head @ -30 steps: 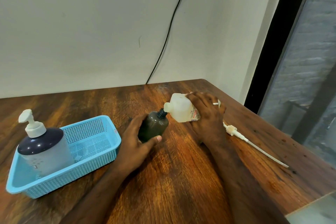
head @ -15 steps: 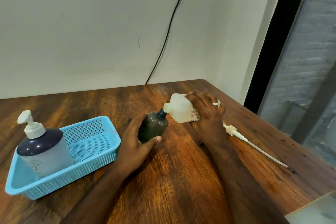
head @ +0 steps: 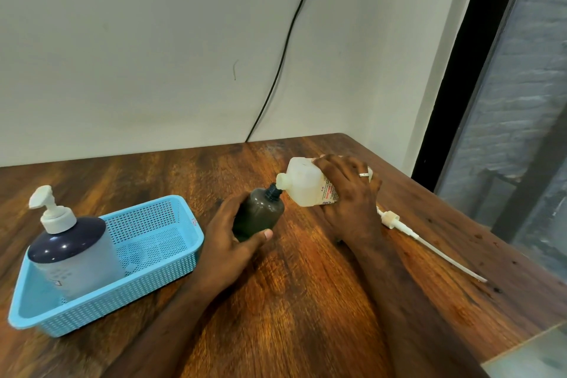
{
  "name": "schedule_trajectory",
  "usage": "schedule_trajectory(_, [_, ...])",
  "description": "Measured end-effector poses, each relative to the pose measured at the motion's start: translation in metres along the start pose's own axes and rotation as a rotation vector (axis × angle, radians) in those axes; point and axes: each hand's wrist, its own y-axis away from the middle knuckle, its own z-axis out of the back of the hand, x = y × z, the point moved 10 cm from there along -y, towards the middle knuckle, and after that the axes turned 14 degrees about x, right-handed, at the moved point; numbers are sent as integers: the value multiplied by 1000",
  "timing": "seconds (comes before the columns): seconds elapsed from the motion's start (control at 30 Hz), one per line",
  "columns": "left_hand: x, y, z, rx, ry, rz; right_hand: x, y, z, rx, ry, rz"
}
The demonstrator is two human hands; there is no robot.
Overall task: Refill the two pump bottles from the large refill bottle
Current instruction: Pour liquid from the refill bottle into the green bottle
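Observation:
My left hand (head: 228,242) grips a small dark pump bottle (head: 260,214) with its pump off, tilted toward the right on the wooden table. My right hand (head: 349,202) holds the white refill bottle (head: 305,186) tipped on its side, its spout touching the dark bottle's open neck. The removed white pump with its long tube (head: 423,239) lies on the table to the right of my right hand. A second pump bottle (head: 72,250), pale with a dark top and white pump head, stands in the blue basket (head: 171,255) at the left.
The table (head: 291,301) meets a pale wall at the back, with a black cable (head: 285,49) running down it. The table's right edge is near a dark window frame (head: 478,40).
Both hands and the two bottles stay spout to neck in the same place. The view has shifted slightly.

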Motion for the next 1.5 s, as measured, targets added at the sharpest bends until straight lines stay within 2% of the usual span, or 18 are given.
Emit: schedule_trajectory(1.5, [2, -1, -1, -1, 16, -6, 0, 0, 0, 30, -15, -21])
